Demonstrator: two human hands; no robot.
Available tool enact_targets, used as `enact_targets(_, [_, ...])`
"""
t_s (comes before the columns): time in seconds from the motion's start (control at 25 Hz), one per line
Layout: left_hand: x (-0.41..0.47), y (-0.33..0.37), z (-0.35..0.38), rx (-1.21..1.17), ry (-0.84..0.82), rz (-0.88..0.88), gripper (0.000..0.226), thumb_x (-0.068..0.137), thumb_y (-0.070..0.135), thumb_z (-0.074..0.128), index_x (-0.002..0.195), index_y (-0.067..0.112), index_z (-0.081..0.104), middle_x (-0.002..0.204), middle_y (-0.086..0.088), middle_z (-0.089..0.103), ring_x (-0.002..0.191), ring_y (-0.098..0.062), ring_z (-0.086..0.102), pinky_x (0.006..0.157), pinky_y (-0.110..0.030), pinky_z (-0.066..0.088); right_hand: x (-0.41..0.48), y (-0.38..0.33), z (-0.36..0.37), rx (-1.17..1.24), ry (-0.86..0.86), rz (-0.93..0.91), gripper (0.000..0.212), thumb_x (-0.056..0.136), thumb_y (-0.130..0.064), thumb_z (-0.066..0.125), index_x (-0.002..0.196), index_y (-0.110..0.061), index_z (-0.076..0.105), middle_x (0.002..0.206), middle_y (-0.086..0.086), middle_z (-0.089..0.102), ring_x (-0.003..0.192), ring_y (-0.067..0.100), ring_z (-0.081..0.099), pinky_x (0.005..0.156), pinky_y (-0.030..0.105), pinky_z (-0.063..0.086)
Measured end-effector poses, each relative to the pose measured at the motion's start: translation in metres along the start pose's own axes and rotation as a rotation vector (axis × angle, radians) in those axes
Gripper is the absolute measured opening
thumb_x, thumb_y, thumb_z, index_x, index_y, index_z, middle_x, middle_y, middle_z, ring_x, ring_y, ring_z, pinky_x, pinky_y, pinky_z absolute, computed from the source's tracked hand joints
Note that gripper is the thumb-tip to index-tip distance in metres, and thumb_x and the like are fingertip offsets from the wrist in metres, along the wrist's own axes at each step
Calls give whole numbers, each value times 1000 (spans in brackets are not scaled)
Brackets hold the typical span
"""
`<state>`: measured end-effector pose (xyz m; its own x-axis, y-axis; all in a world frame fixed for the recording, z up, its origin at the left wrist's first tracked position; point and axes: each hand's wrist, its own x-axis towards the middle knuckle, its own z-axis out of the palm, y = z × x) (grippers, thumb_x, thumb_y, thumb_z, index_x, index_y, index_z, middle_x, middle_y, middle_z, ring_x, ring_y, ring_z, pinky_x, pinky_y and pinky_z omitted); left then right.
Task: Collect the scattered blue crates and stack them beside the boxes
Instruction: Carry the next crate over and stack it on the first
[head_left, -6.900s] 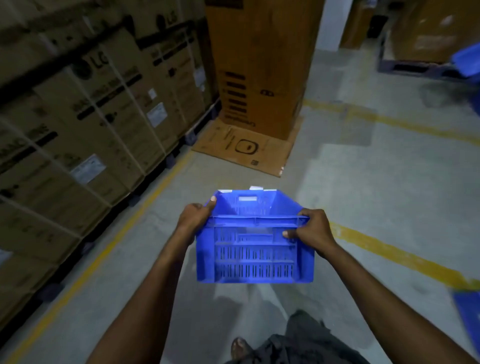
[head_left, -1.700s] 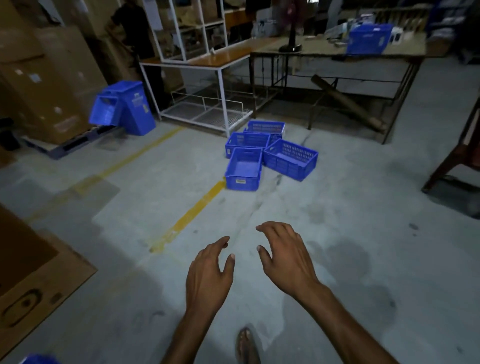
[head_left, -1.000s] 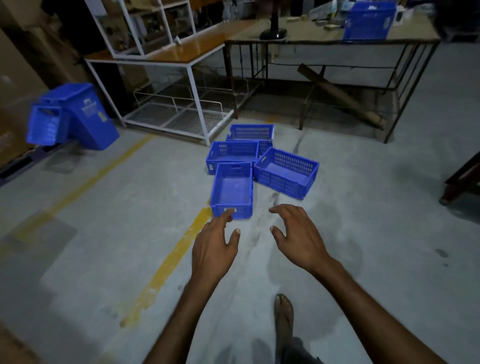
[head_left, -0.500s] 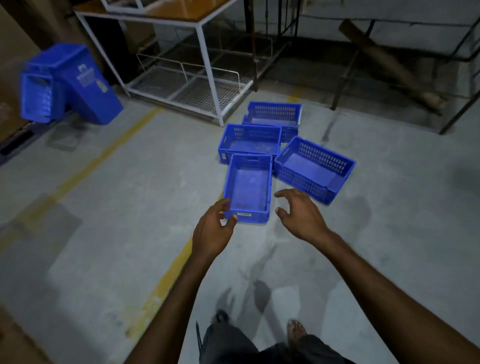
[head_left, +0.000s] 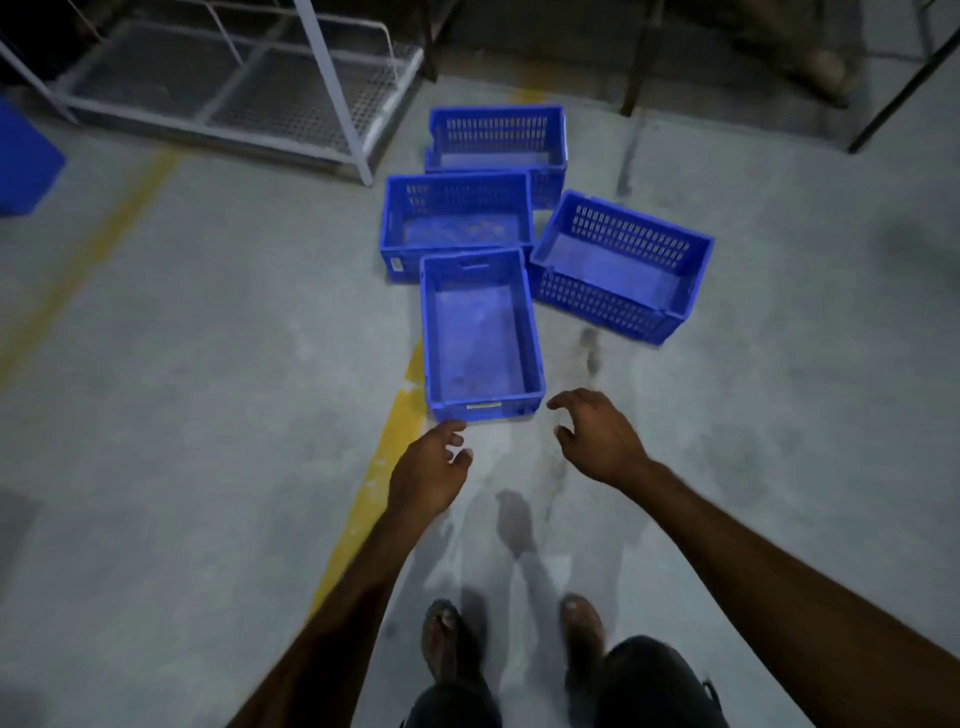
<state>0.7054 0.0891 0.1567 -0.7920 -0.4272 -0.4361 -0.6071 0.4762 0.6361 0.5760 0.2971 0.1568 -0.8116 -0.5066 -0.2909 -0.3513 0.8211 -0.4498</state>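
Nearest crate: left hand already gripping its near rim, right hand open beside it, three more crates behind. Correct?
Not quite. In the head view the left hand is open and just short of the nearest crate, fingers not closed on its near rim. The rest holds: the right hand is open beside the crate's near right corner, and three more crates sit behind it on the floor.

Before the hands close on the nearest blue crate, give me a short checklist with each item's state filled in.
1. Both hands free: left hand and right hand are open and hold nothing. Ok.
2. Nearest crate holds no load: only its bare bottom shows. Ok.
3. Crate upright on the floor: ok.
4. Clear of neighbours: its far end meets the crate behind, touching or not cannot tell.
5. Hands at the rim: both short of the near end, not touching. Not ok yet.
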Motion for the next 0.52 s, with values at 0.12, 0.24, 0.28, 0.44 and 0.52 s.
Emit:
enact_targets(0.12, [86,-58,31,20,0,1,34,90,28,64,124,29,61,110,9,69,98,-18,68,90,-34,53,74,14,77,-11,-35,36,37,86,-20,63,123,-18,63,125,7,63,118,30,53,97,36,45])
enact_targets(0.24, [183,-114,84,25,38,-10,36,90,27,65,126,24,62,118,-1,70,109,-25,67,94,-35,52,153,52,163,0,-32,46,37,83,-19,63,120,-18,65,124,11,63,117,34,54,98,37,47])
enact_targets(0.28, [214,-135,106,10,55,-10,38,91,28,65,128,22,61,121,-4,69,112,-26,66,97,-35,51,178,68,196,13,-21,62,39,83,-19,63,121,-17,65,126,12,62,119,35,54,98,38,46])
enact_targets(0.44, [318,-207,175,36,238,48,48,92,28,64,137,16,54,138,-10,57,127,-29,54,107,-40,43,263,128,297,-10,102,91,41,87,-23,63,128,-13,62,136,14,53,126,37,46,101,42,45])
enact_targets(0.52, [364,-242,200,57,335,35,57,91,31,63,142,14,46,142,-13,51,130,-33,50,106,-45,42,299,157,338,-85,180,126,48,87,-28,63,132,-12,57,144,14,45,128,38,42,101,46,45])
